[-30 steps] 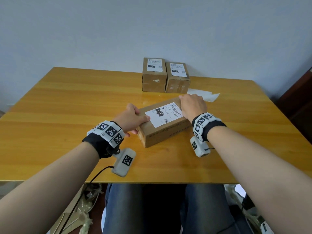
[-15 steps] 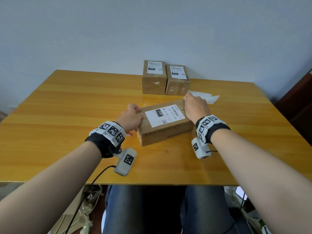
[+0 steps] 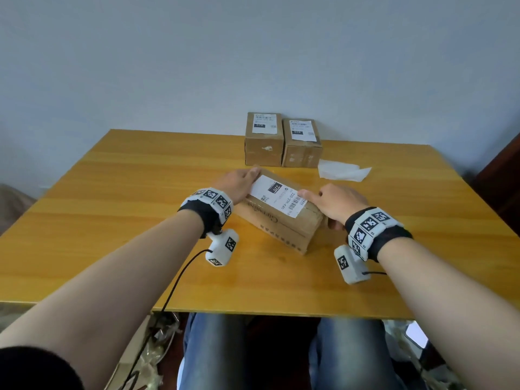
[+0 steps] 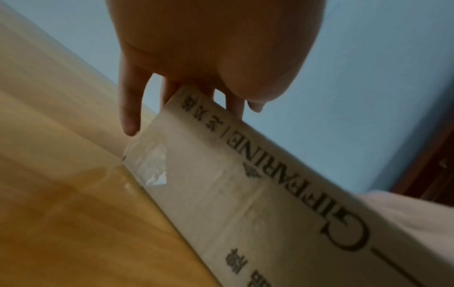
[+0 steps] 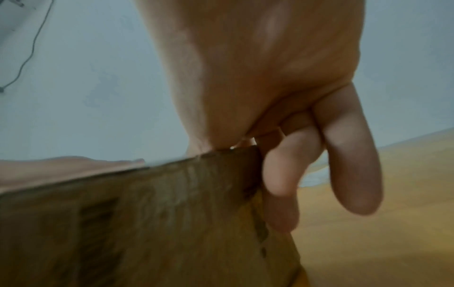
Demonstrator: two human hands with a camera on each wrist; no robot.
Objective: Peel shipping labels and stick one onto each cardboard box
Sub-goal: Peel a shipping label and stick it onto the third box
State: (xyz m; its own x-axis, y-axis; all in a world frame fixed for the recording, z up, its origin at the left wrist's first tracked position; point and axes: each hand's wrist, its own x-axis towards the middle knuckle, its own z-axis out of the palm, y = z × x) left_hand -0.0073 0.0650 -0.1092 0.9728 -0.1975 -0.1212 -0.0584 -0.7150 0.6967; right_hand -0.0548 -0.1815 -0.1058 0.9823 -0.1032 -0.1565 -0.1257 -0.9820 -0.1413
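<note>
Turned since a second ago, the labelled box (image 3: 281,215) now lies diagonally on the counter (image 3: 112,220). Left hand (image 3: 239,182) grips its far end, right hand (image 3: 336,204) its near end, fingers curled over the edges.

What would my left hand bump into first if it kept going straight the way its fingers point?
Probably the nearer of the two labelled boxes at the back of the table; your left hand points roughly that way, though depth is uncertain.
</note>
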